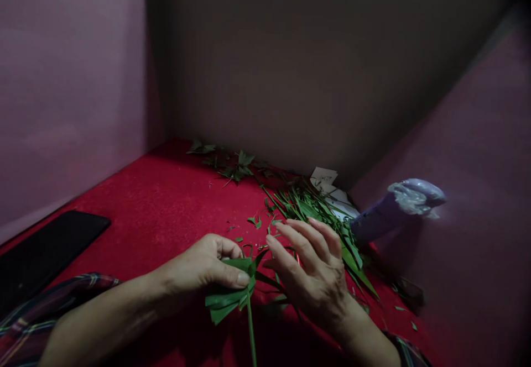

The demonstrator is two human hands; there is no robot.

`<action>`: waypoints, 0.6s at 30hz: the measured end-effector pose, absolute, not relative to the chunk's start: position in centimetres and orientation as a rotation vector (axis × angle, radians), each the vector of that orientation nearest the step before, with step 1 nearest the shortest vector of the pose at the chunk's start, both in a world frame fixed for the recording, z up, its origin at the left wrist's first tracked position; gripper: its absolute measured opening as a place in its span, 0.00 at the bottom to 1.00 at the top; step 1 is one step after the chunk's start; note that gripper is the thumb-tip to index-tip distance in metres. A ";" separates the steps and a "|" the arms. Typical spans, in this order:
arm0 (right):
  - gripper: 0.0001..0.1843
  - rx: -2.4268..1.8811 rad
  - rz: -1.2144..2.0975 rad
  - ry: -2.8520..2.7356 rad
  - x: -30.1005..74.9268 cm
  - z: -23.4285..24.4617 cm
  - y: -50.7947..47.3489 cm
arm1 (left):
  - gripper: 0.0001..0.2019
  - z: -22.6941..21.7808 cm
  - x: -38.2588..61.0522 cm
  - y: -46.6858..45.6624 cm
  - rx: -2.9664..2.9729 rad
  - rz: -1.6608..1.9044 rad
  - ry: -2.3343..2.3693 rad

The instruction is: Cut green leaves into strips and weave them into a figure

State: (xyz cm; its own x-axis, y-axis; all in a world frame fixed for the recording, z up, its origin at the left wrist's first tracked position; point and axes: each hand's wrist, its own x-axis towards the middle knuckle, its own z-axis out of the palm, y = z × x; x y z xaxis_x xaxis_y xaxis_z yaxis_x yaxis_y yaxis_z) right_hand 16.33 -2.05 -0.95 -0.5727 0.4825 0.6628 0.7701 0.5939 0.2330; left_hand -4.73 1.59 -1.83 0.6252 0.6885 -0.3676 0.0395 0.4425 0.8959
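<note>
My left hand pinches a folded green leaf bundle between thumb and curled fingers. Its broad folds fan out to the lower left, and a thin stem hangs down below the thumb. To the right of it, my right hand is raised with fingers stretched and spread, the back of the hand toward me. Dark narrow strips run from the bundle toward the right palm; whether the palm touches them cannot be made out.
A red surface lies under everything. Behind my right hand is a pile of long green leaves, beside white paper and a leaning purple container topped with clear plastic. Leaf scraps lie at the back wall, a black flat object at left.
</note>
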 end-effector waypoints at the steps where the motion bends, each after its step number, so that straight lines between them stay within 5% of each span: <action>1: 0.17 -0.977 -0.763 -2.291 16.3 -1.0 -2.1 | 0.11 -1.9 -4.7 1.6 1.026 0.466 0.806; 12: 0.16 -0.925 -0.831 -2.356 15.4 -1.8 -2.3 | 0.12 -1.9 -4.8 1.2 0.918 0.402 0.753; 18: 0.12 -1.036 -0.362 -2.270 15.5 -2.4 -1.8 | 0.13 -1.7 -4.7 1.5 1.077 0.479 0.815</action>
